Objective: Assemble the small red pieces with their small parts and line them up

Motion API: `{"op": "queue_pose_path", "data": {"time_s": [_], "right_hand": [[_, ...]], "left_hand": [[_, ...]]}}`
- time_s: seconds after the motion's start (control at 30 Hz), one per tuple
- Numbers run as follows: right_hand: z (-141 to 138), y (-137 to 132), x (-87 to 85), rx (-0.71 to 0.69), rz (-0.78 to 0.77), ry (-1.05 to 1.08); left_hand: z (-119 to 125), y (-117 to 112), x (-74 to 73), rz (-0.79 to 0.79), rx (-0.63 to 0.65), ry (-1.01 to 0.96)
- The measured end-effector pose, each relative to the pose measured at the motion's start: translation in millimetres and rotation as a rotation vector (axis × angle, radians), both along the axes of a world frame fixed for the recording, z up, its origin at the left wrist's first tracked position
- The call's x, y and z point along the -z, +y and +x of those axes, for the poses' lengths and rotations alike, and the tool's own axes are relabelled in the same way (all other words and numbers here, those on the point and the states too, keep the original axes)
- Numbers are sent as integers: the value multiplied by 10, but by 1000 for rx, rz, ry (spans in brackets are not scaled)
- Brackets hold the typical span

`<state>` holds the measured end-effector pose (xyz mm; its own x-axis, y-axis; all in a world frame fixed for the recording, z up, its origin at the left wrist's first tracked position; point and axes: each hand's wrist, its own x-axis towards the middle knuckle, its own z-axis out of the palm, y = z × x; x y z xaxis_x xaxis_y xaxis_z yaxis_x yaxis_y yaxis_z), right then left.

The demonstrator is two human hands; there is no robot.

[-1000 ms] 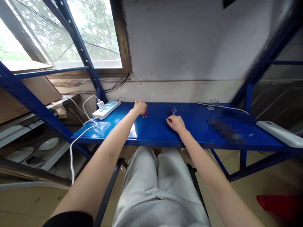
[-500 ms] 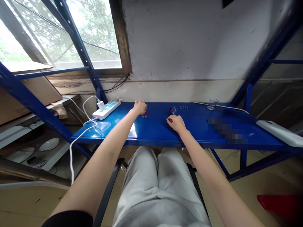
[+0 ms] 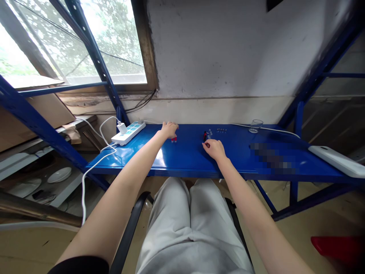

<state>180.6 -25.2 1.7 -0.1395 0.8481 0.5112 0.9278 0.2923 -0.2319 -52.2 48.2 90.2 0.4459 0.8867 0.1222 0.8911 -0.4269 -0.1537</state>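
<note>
In the head view, the left hand is lying over the far part of the blue bench, with two small red pieces showing just below its fingers; whether it is gripping them cannot be told. The right hand is curling with thumb and forefinger close together, and whether anything is being pinched there cannot be told either. Just beyond it a small red-and-black piece is standing beside some clear pieces, with a row of tiny parts lying farther right. A drinking glass is standing well apart. The right hand's knuckles could be knocking the clear pieces over if it pushed forward, and a careless left fingertip could be sending the red pieces sliding across the glossy surface.
</note>
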Motion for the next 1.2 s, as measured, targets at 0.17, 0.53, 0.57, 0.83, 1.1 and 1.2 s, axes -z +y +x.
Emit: {"op": "queue_pose_path", "data": {"time_s": [0.17, 0.53, 0.57, 0.83, 1.1, 1.2], "right_hand": [[88, -8, -3, 188, -78, 92], [166, 63, 62, 404, -130, 138], [162, 60, 59, 397, -127, 132], [154, 43, 46, 374, -132, 122], [148, 65, 67, 376, -147, 101], [139, 58, 77, 365, -119, 77]], "left_hand": [[250, -216, 14, 253, 288, -296], [935, -470, 679, 87, 246, -363], [968, -463, 738, 72, 224, -364], [1128, -377, 920, 57, 128, -326], [1181, -364, 840, 175, 122, -367], [1191, -346, 811, 201, 108, -392]]}}
